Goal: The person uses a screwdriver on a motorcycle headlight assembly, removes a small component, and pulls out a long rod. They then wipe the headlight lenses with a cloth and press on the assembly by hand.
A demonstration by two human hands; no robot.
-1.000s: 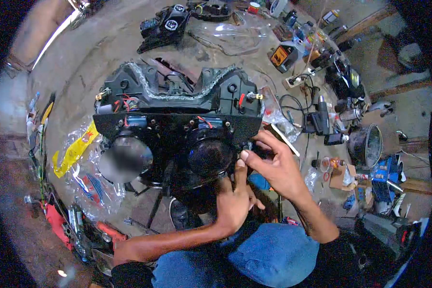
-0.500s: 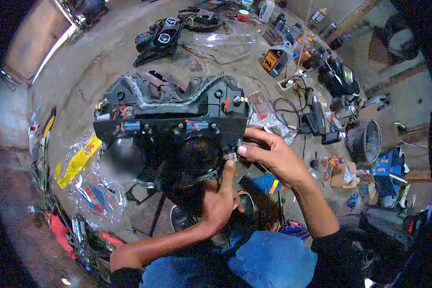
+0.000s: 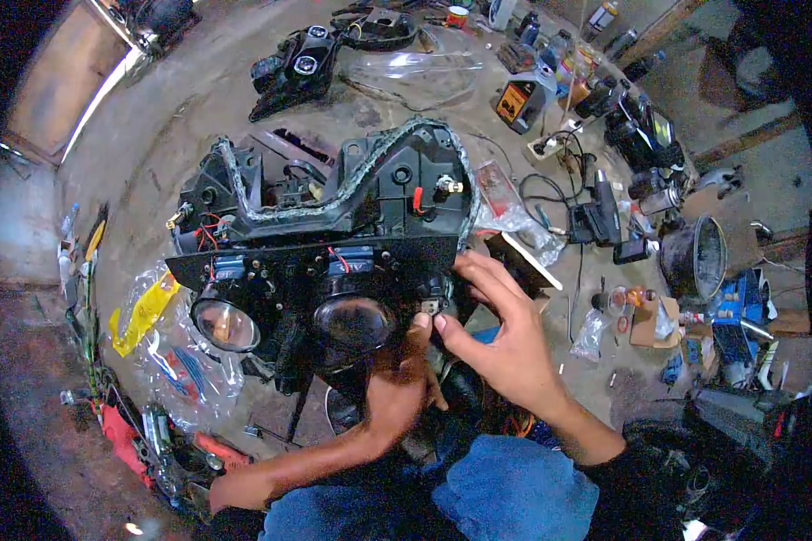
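Observation:
A black motorcycle headlight assembly (image 3: 284, 248) is held up in front of me, with two round projector lenses on its lower front and grey sealant along its upper rim. My left hand (image 3: 401, 365) reaches under the right lens; a fingertip presses by a small pale connector (image 3: 430, 307) at the lower right corner. Its other fingers are mostly hidden below. My right hand (image 3: 505, 329) grips that same corner, the thumb beside the connector and the fingers curled against the right edge. Red wires (image 3: 209, 233) show inside the left part of the assembly.
Behind lies another dark part with round lamps (image 3: 302, 68). At the right are a heat gun (image 3: 595, 216), a black bucket (image 3: 695, 257) and several bottles (image 3: 523, 99). A yellow strip (image 3: 144, 311) and clear plastic bag (image 3: 189, 388) lie left.
The headlight assembly has tilted, its right side rising and its lenses now showing more clearly. Both hands have shifted slightly left and down with it, staying at the connector corner.

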